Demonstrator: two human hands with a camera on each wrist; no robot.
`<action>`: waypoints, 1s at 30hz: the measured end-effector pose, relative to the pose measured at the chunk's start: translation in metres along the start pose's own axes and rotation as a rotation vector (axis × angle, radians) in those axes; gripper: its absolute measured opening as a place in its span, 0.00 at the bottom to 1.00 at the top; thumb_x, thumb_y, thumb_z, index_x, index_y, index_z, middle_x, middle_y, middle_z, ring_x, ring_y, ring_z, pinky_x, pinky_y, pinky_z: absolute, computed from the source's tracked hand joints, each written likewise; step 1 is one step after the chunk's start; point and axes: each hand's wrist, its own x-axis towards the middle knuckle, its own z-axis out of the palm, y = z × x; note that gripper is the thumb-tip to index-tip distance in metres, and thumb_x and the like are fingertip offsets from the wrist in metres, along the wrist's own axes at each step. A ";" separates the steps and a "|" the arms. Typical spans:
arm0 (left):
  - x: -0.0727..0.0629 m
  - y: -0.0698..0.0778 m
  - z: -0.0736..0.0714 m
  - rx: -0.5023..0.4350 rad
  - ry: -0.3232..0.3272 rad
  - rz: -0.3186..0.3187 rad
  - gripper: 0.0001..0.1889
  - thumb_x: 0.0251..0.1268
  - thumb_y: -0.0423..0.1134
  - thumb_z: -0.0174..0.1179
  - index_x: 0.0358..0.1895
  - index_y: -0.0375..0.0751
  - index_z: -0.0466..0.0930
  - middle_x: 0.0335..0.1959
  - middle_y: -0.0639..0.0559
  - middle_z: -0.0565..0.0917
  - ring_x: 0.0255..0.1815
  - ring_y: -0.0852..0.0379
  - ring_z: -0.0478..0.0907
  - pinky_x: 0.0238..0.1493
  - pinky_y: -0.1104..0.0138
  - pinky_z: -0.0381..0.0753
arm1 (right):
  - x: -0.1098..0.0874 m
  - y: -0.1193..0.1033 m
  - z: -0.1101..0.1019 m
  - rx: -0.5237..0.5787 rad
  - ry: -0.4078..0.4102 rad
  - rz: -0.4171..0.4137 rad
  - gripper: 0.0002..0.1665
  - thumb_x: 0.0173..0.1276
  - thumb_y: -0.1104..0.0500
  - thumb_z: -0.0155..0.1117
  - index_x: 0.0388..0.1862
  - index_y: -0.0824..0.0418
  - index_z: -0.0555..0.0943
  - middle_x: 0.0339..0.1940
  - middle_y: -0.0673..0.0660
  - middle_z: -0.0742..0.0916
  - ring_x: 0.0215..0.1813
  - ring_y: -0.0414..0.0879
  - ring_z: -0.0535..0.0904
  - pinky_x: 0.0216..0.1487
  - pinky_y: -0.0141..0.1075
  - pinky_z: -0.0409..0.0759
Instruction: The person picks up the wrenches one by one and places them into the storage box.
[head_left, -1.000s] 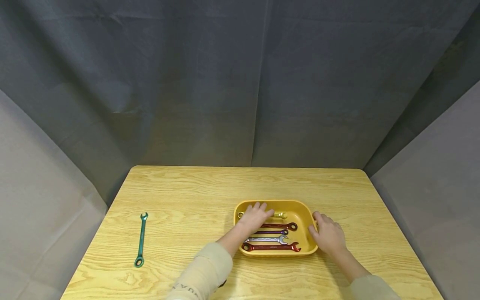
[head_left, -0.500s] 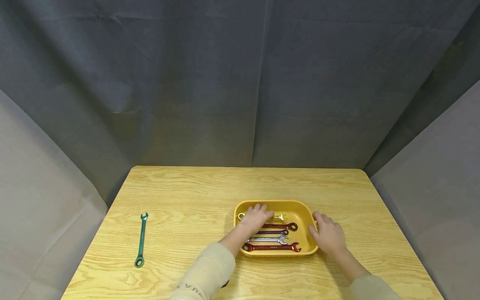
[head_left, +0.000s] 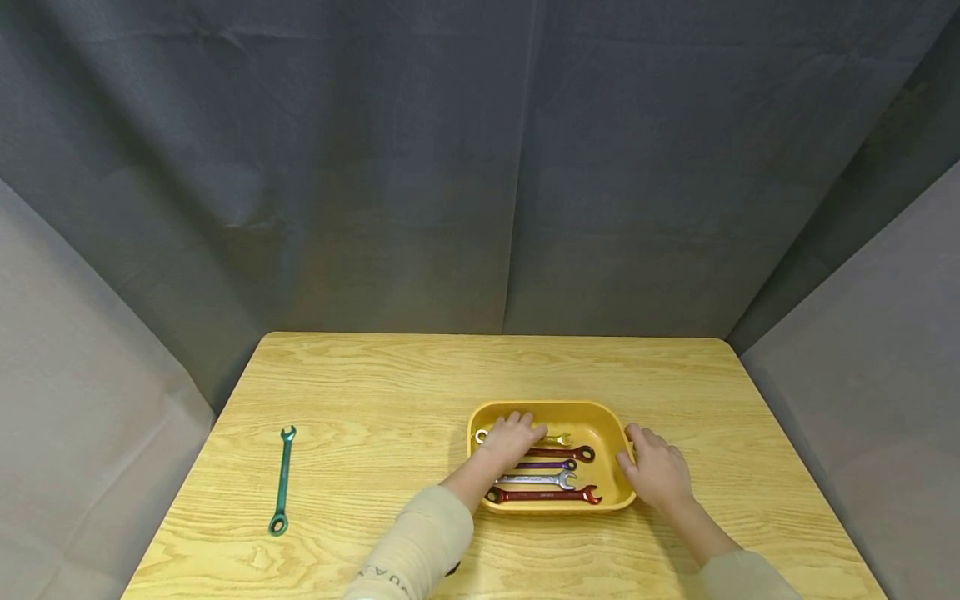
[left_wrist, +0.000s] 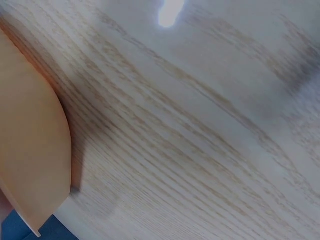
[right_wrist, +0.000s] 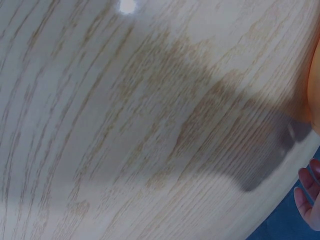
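Observation:
A yellow tray stands on the wooden table in the head view, with several wrenches lying side by side in it. My left hand reaches over its left end and holds the small yellow wrench at the back; the fingertips' contact is hidden. In front of it lie a dark red wrench, a purple wrench, a silver wrench and a bright red wrench. My right hand grips the tray's right rim, thumb toward the inside. Fingertips show at the right wrist view's lower right.
A green wrench lies apart on the left of the wooden table. Grey curtains hang behind the table and at both sides. The left wrist view shows the tray's outer wall standing on the tabletop.
My left hand has shifted slightly toward the front of the tray, and the yellow wrench has moved with it, closer to the dark red wrench. My right hand has stayed on the rim.

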 end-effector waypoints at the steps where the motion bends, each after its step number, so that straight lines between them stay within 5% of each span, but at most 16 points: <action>1: 0.000 0.000 0.000 0.002 -0.004 0.001 0.24 0.60 0.32 0.55 0.59 0.59 0.68 0.61 0.48 0.70 0.61 0.47 0.67 0.57 0.54 0.71 | 0.000 0.000 0.000 0.001 -0.002 0.001 0.18 0.61 0.54 0.56 0.47 0.62 0.71 0.38 0.60 0.81 0.39 0.57 0.77 0.36 0.52 0.75; 13: 0.001 -0.001 -0.005 -0.072 -0.088 -0.015 0.27 0.62 0.31 0.54 0.63 0.59 0.66 0.66 0.46 0.65 0.66 0.44 0.61 0.62 0.53 0.65 | 0.000 -0.001 -0.001 0.011 0.009 0.002 0.18 0.61 0.54 0.56 0.48 0.61 0.71 0.38 0.60 0.81 0.38 0.56 0.78 0.35 0.51 0.75; 30: 0.004 0.000 -0.005 -0.065 -0.099 -0.008 0.24 0.64 0.33 0.52 0.62 0.58 0.68 0.64 0.47 0.67 0.65 0.46 0.63 0.61 0.55 0.68 | -0.001 -0.001 -0.002 0.010 0.006 -0.004 0.16 0.61 0.54 0.56 0.46 0.61 0.71 0.36 0.58 0.81 0.37 0.54 0.77 0.33 0.50 0.75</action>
